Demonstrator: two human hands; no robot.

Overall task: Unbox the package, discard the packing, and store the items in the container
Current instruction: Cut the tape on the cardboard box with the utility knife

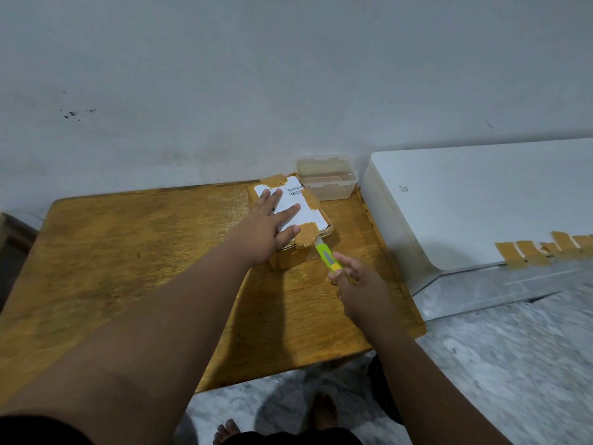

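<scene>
A cardboard package (316, 216) with a white shipping label and brown tape patches lies at the far right of the wooden table (128, 252). My left hand (272, 226) rests flat on its top, fingers spread. My right hand (356, 284) grips a green and yellow utility knife (327, 256), whose tip touches the package's near right corner under a tape patch. A clear plastic container (327, 178) stands right behind the package, against the wall; it looks empty.
A white flat-topped unit (465, 200) stands to the right of the table, with strips of brown tape (542, 250) stuck along its front edge. A grey wall runs behind the table. Marble floor and my bare feet (324, 409) show below.
</scene>
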